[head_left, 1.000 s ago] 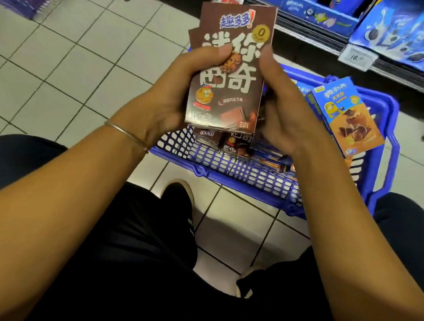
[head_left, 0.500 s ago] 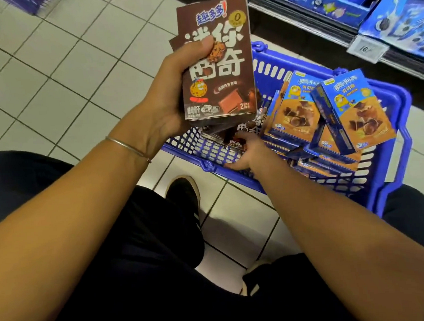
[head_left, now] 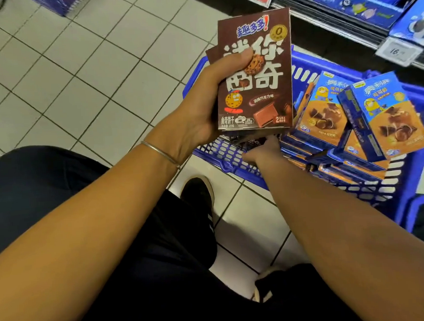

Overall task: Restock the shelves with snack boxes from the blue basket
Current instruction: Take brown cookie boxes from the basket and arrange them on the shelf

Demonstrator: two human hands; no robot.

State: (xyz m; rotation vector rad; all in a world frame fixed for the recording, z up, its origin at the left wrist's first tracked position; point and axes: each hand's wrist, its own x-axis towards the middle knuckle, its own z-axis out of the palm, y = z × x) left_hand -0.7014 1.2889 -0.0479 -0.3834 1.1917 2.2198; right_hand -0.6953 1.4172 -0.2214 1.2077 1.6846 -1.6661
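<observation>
My left hand [head_left: 203,104] grips a stack of brown cookie boxes [head_left: 258,84] upright above the blue basket [head_left: 230,157], thumb across the front box. My right hand [head_left: 262,150] reaches down into the basket's near left corner, under the held boxes, touching dark boxes [head_left: 250,140] there; its fingers are mostly hidden, so I cannot see whether they grip one. Several blue-and-orange snack boxes [head_left: 385,119] lie piled in the basket's right side.
The shelf [head_left: 346,28] runs along the top right, holding blue packs [head_left: 360,5] and price tags [head_left: 396,51]. The basket stands on a tiled floor [head_left: 67,82]. My dark-trousered knees and black shoes [head_left: 198,193] are just below the basket.
My right hand let go of the brown boxes and dropped into the basket's near corner. My left hand kept the stack and raised it slightly.
</observation>
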